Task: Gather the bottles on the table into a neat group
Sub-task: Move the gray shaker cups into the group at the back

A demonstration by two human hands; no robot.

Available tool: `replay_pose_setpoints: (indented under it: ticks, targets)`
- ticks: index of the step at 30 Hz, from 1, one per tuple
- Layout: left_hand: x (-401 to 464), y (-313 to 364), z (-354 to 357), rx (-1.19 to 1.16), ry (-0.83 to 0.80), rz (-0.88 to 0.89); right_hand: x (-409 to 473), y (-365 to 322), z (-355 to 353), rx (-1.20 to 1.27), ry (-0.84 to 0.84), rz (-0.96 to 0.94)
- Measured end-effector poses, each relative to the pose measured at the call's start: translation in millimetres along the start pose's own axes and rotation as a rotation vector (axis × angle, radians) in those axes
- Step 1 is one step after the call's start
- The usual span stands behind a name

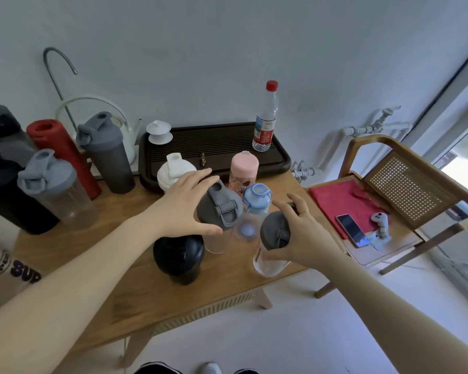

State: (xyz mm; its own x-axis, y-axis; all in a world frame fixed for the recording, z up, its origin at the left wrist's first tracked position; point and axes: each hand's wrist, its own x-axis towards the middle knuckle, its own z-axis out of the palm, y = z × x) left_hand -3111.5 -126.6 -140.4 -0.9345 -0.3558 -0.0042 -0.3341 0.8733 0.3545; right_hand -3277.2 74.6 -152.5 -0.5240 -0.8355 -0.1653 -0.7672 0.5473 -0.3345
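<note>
The wooden table [125, 298] carries two clusters of bottles. At its right end stand a clear bottle with a grey flip lid [220, 209], a clear bottle with a grey round lid [274, 233], a matte black bottle [179, 256], a pale blue bottle [257, 198], a pink bottle [243, 168] and a white bottle [174, 172], all close together. At the left end stand a red cylinder bottle [62, 152], a dark grey shaker [106, 155], a clear shaker with a grey lid [57, 190] and a large black bottle [8, 171].

The left hand [185, 203] is spread, fingers and thumb arched around the flip lid; contact cannot be confirmed. The right hand [300, 233] is closed around the round-lid bottle, thumb under the lid rim.

A dark slatted tray [214, 147] holds a thin plastic bottle with a red cap [266, 122]. A cane-backed wooden chair [405, 190] stands to the right, against a plain white wall.
</note>
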Motion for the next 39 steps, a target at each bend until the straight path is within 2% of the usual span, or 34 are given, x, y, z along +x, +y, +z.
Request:
replay_pose_setpoints:
  ticks: [4,8,12,16,18,21,25,27,30,36,39]
  targets:
    - [-11,-4,-1,-0.016,0.03,0.014,-4,-4,9,0.008,0.085,-0.008]
    - [-30,-11,-15,-0.011,0.128,0.082,-25,-32,-26,-0.023,0.107,-0.05]
    - [-61,-30,-37,-0.009,0.168,0.079,-51,-102,-75,-0.02,0.03,-0.239]
    - [-109,-62,-64,0.02,0.247,0.033,-57,-187,-72,0.049,-0.007,-0.404]
    - [-140,-86,-77,0.057,0.274,-0.042,-54,-225,-58,0.076,-0.011,-0.459]
    - [-190,-133,-92,0.127,0.248,-0.257,-43,-274,-26,0.093,-0.019,-0.494]
    - [-241,-185,-96,0.121,0.086,-0.565,-24,-321,37,0.059,-0.017,-0.499]
    - [-250,-197,-91,-0.009,0.007,-0.625,-15,-334,72,-0.005,-0.034,-0.486]
    - [-253,-209,-84,-0.219,0.071,-0.528,-8,-340,106,-0.045,-0.028,-0.416]
    - [-253,-218,-87,-0.136,0.058,-0.358,8,-330,101,-0.029,-0.001,-0.338]
    - [-240,-209,-95,-0.218,0.131,-0.316,18,-320,87,0.009,0.041,-0.323]
